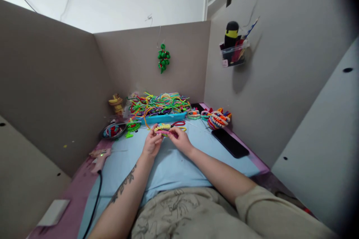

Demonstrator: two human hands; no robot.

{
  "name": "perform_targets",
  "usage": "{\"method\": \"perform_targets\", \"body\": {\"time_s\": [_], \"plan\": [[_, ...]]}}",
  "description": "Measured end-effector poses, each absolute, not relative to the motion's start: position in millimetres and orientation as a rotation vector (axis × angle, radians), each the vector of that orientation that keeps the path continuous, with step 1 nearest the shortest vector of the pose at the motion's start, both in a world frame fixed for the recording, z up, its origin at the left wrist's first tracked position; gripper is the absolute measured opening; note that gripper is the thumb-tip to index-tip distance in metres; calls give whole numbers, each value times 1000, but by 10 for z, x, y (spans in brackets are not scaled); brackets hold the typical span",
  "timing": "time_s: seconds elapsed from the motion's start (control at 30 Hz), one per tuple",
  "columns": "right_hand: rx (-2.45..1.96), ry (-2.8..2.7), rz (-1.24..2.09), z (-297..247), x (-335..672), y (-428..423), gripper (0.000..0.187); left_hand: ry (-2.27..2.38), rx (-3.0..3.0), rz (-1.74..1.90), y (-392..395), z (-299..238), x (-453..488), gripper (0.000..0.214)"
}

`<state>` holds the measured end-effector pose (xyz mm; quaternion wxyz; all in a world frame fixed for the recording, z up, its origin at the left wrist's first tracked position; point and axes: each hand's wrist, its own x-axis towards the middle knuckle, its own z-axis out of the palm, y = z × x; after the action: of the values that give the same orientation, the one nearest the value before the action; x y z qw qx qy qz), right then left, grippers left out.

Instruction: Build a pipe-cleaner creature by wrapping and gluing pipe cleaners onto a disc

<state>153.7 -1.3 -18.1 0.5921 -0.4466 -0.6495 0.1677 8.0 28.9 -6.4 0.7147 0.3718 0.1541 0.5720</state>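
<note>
Between my two hands is a small craft piece of coiled fuzzy pipe cleaners (163, 128), yellow along its top and pink below. My left hand (153, 142) grips its left side, thumb against the front. At the right end, the fingers of my right hand (180, 140) pinch the pink part. Just behind the piece lie red and yellow pipe cleaner loops (179, 123). A blue tray (164, 118) heaped with loose multicoloured pipe cleaners (159, 104) stands beyond my hands.
A pink glue gun (100, 158) with a black cord lies at left, near a dark round dish (113, 130) and a green pipe cleaner figure (132, 125). At right are a black phone (230, 142) and finished-looking coiled pieces (218, 119). Grey panels (151, 59) enclose the table.
</note>
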Motion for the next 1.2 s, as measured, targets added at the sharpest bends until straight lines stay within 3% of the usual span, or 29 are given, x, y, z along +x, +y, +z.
{"method": "perform_targets", "body": {"time_s": [0.4,0.63,1.2], "plan": [[-937,-1569,227,-90,1575,-64,9,363,871,1316,374,-105,70,45],[-853,-1685,185,-116,1606,-47,15,408,832,1260,369,-136,65,57],[-1010,-1652,319,-182,1572,-13,15,466,747,1267,402,-139,49,54]]}}
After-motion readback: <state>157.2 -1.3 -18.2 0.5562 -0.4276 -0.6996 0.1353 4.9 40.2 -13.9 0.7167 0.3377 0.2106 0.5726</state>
